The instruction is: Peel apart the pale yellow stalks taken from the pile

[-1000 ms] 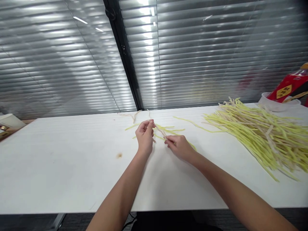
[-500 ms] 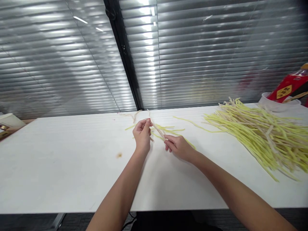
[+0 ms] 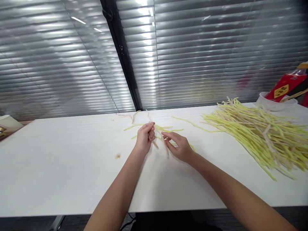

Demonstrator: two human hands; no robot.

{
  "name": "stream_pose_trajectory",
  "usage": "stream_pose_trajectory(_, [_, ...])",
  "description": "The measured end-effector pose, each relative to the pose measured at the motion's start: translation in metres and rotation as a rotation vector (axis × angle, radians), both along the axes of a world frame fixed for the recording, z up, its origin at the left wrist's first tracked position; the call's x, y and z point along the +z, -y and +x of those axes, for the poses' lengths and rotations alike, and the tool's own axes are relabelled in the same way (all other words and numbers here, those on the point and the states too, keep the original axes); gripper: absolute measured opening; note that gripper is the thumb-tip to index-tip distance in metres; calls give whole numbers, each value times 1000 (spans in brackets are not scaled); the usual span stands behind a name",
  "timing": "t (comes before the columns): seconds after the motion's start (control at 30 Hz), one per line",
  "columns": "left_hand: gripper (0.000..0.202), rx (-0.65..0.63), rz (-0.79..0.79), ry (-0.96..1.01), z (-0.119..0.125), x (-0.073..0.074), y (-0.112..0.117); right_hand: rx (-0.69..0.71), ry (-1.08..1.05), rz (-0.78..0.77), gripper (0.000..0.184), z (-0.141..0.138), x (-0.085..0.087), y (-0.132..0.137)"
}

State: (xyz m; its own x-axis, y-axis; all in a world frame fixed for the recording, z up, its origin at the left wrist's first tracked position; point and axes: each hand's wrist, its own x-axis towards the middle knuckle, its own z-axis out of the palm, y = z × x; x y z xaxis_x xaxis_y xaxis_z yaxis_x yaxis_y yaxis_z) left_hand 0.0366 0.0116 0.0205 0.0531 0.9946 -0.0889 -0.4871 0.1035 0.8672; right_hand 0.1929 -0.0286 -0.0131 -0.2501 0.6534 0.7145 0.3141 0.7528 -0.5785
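One bare left hand point(image 3: 144, 137) pinches a thin, pale beige strip point(image 3: 166, 149) just above the white tabletop point(image 3: 72, 170), its grip closed; from where I stand, the strip dangles beside the bare right hand point(image 3: 179, 146), whose grip is loosely parted, contact unclear.

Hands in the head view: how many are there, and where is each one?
2. The left hand is closed on a pale strand above the white table; the right hand is just right of it, fingertips at that strand. No other hand shows.
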Motion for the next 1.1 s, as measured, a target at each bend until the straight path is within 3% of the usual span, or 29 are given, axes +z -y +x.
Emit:
stream_pose_trajectory(0.2, [23,-28,18,-103,4,-3,4,43,24,106,30,0,-2,-3])
stream_pose_trajectory(0.7, [31,-67,30,-206,8,-7,6,64,203,146,16,6,-7,-8])
stream_pose_trajectory(0.87, [31,-79,25,-188,8,-8,6,152,63,-50,13,3,-2,-7])
stream_pose_trajectory(1.1, [29,-100,29,-157,9,-6,6,173,-246,-573,10,-1,-3,-6])
